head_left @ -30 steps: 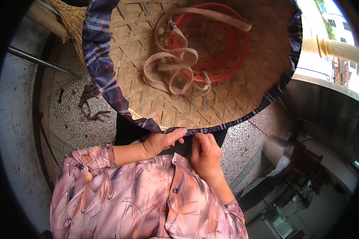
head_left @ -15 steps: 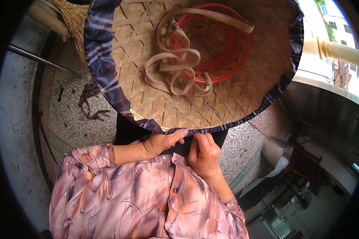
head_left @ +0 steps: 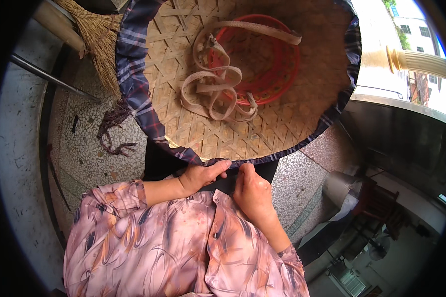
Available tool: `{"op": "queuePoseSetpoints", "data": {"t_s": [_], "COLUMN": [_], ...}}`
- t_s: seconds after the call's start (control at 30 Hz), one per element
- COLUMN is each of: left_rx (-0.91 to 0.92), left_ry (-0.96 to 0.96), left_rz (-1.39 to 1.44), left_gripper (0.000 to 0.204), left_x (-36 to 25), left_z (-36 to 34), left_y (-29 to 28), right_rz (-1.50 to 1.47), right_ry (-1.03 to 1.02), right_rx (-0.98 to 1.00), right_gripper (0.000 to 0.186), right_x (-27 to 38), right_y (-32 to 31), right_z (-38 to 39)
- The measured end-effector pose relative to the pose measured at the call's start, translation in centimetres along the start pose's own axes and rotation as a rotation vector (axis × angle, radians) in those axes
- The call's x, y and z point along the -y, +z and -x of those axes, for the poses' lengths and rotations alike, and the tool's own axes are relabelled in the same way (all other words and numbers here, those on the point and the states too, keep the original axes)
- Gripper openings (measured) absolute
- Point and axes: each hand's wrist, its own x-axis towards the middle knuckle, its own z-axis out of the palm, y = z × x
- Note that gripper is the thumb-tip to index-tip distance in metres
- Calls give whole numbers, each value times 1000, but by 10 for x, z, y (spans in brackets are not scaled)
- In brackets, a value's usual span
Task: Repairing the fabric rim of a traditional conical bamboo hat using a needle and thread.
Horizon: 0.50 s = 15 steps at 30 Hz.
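Observation:
A wide woven bamboo hat lies upturned before me, its rim bound in dark plaid cloth. Inside are a red ring-shaped headpiece and a loosely coiled pale strap. My left hand grips the cloth edge at the near rim, thumb on top and fingers curled. Just to its right, my right hand is closed, fingertips at the underside of the binding; what they hold, if anything, is hidden.
A straw broom and metal bar are at upper left. Dark tangled cord lies on the speckled floor. Right are a pale column, a metal bucket, a chair and a fan.
The hat has tilted slightly, its red ring shifting down and left in view, uncovering more broom. My right hand has shifted a little upward, still closed at the rim.

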Motion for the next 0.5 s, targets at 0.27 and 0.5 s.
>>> {"op": "queuePoseSetpoints", "data": {"t_s": [0.27, 0.5], "left_rx": [-35, -38], "left_ry": [96, 39], "left_rz": [35, 40], "left_gripper": [45, 44], "left_x": [6, -1], "left_z": [0, -5], "left_y": [4, -1], "right_rz": [-16, -48], "right_ry": [-114, -82], "right_rx": [-117, -144], "right_gripper": [11, 8], "right_x": [-5, -2], "right_y": [16, 16], "right_z": [5, -3]}}
